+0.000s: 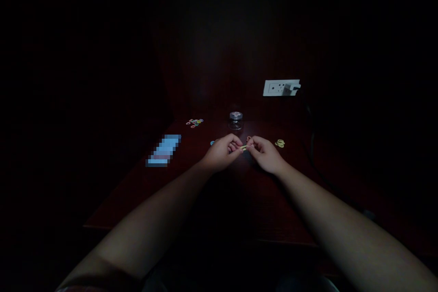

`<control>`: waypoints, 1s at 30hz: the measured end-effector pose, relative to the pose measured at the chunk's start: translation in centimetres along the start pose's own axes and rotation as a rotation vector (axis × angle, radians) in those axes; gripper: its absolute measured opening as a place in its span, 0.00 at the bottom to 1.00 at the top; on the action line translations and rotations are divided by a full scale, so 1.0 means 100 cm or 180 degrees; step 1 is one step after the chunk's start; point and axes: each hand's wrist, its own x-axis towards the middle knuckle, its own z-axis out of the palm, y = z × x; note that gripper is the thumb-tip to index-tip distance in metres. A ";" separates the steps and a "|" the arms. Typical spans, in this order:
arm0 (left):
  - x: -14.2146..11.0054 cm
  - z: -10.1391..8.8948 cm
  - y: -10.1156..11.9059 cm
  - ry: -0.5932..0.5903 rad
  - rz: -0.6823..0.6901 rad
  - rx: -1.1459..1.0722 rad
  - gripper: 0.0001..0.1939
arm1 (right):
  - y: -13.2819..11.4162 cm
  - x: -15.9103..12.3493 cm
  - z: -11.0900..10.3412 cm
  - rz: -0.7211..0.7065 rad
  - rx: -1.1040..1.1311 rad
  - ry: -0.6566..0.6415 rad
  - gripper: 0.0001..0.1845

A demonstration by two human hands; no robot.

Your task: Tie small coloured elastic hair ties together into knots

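Dark room. Left hand (224, 152) and right hand (264, 152) pinch small yellow band (244, 148) from either end, over tabletop (253, 196), in front of lidded jar (236, 125). Light, steady pinch seems best; uneven tug could spring band loose.

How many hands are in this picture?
2: the left hand and the right hand, both holding a yellow band in front of the jar. No others show.

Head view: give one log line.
left hand: pinching yellow band; right hand: pinching same band; jar: lidded, beyond hands; yellow pile: right of right hand
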 end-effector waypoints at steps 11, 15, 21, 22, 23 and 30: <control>-0.002 0.000 -0.001 -0.0029 -0.0044 0.0114 0.12 | -0.006 -0.002 0.003 -0.0035 0.0486 -0.0022 0.09; -0.001 -0.001 -0.003 -0.0041 -0.0145 0.0137 0.11 | -0.007 -0.002 0.004 -0.0067 0.0566 0.0032 0.08; -0.001 -0.002 0.000 -0.0108 -0.0161 0.0141 0.11 | -0.008 -0.004 0.006 -0.0031 0.0610 -0.0021 0.10; -0.001 -0.002 0.000 -0.0111 -0.0162 0.0161 0.11 | -0.008 -0.004 0.006 -0.0012 0.0606 -0.0051 0.10; -0.001 -0.002 0.001 -0.0114 -0.0161 0.0188 0.11 | -0.008 -0.004 0.005 0.0000 0.0603 -0.0079 0.10; -0.001 -0.003 0.003 -0.0107 -0.0084 0.0313 0.09 | -0.009 -0.004 0.006 0.0039 0.0626 -0.0148 0.12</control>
